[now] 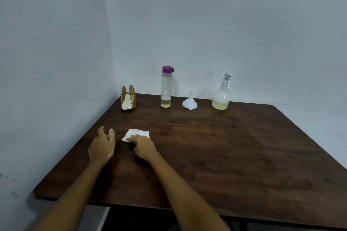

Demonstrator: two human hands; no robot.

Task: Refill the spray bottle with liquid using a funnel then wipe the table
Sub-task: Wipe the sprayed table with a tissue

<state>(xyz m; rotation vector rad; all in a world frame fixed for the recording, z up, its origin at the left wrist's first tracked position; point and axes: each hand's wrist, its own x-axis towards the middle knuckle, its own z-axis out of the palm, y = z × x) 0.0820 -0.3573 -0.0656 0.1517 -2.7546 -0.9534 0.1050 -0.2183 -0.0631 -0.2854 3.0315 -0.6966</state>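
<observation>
Tissue (135, 135) under right hand (143, 146) near table (244, 155) left edge.

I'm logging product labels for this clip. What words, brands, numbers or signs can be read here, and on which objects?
No text can be read in this view.
Funnel: a small reddish mark on its side, too small to read.
Clear bottle with purple cap: faint markings on the lower body, too blurred to read.
Spray bottle: no label visible.
Napkin holder and tissue under the right hand: no print visible.

Dark wooden table (244, 146) set in a pale-blue-walled corner (109, 43).
</observation>
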